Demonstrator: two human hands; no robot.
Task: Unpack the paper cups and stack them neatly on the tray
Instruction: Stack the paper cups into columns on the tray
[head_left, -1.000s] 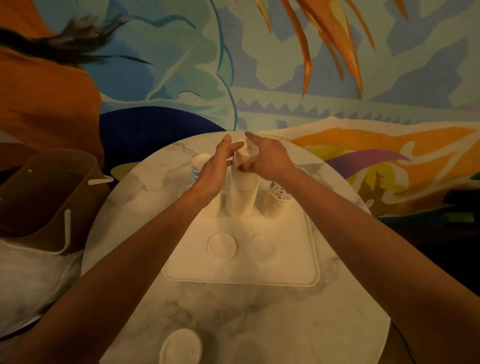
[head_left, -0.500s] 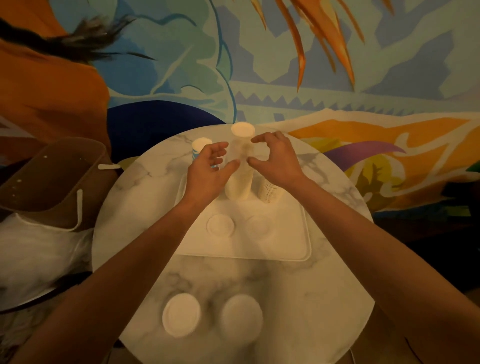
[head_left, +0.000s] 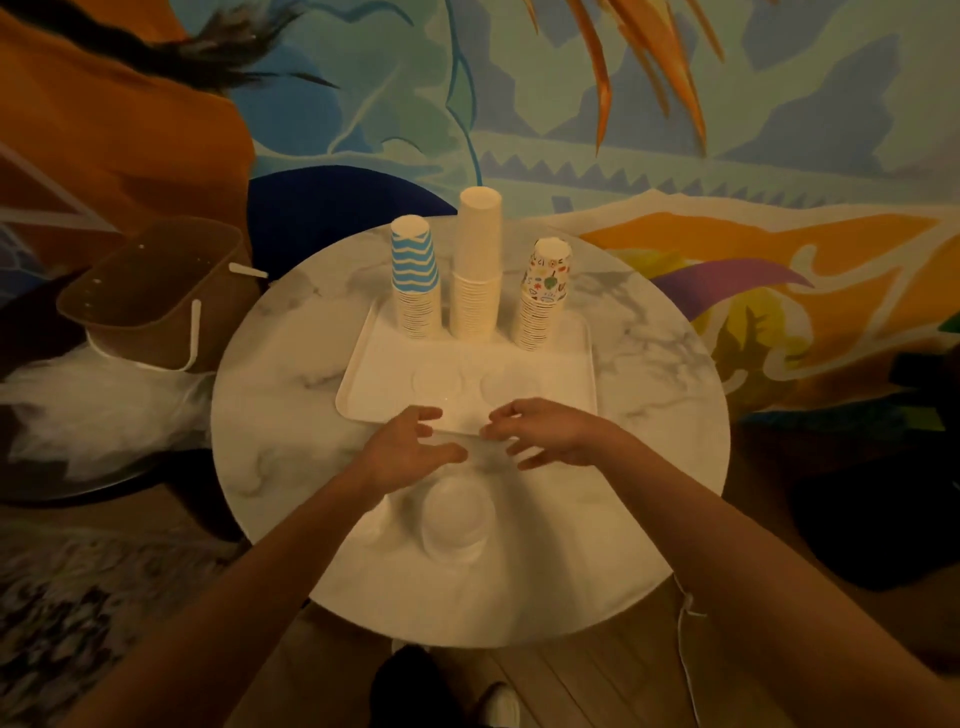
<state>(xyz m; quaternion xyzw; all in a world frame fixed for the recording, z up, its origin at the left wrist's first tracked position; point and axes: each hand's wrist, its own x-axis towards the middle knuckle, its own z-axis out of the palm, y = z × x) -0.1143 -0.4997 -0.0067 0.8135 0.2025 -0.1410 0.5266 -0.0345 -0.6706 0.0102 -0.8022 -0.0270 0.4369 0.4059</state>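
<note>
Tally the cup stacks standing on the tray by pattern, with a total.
Blue-and-white wavy stack: 1
Plain cream stack: 1
White stack with small coloured motifs: 1
Total: 3 stacks, in a row at the far edge of the tray. The number of cups in each stack cannot be told.

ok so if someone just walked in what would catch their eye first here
Three upside-down stacks of paper cups stand in a row along the far edge of the white rectangular tray: a blue wavy-striped stack on the left, a taller plain cream stack in the middle, and a colourful patterned stack on the right. Nearer, the open, empty left hand and right hand hover over the round marble-look table at the tray's near edge.
</note>
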